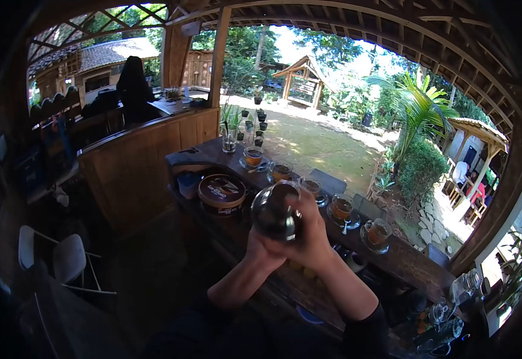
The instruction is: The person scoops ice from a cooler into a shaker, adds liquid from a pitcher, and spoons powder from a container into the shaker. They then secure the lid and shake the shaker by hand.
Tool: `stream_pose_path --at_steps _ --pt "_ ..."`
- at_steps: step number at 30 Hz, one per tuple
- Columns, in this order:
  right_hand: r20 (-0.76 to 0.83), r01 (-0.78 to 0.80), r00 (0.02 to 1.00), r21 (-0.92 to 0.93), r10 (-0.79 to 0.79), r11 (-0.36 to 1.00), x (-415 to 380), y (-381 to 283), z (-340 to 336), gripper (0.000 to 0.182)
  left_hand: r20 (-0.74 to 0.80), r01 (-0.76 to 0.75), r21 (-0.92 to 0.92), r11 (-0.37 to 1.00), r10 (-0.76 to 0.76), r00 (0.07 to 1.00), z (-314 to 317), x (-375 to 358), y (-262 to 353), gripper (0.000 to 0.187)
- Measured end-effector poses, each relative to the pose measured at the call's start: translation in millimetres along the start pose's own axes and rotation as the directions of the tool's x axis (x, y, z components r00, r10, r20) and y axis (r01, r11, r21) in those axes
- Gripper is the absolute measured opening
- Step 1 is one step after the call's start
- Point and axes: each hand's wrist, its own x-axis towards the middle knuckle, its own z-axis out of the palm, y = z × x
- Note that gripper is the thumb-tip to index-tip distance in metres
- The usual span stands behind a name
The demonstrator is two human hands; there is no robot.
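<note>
A dark, shiny round jar is held up over the wooden counter. Under its lower side, my left hand is wrapped round it. My right hand grips its right side, with the fingers near the top blurred. Behind the jar, glass cups of amber drink stand in a row on saucers, among them one cup at the far left, another right of my hands and one farther right. A round brown tin sits left of the jar.
A glass holding utensils stands at the counter's far end. Glass jars are at the right end. A white folding chair stands at the left. A person in dark clothing is behind the wooden partition.
</note>
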Motion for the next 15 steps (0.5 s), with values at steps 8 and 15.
stream_pose_path --at_steps 8,15 --pt "0.028 0.537 0.843 0.01 -0.537 0.843 29.6 -10.1 31.4 0.063 0.483 0.305 -0.049 0.951 -0.245 0.841 31.4 11.0 50.5 0.045" --pt "0.241 0.419 0.895 -0.164 -0.375 0.893 31.8 10.2 58.4 0.057 -0.295 0.101 -0.118 0.988 -0.132 0.946 -23.8 28.8 71.2 0.045"
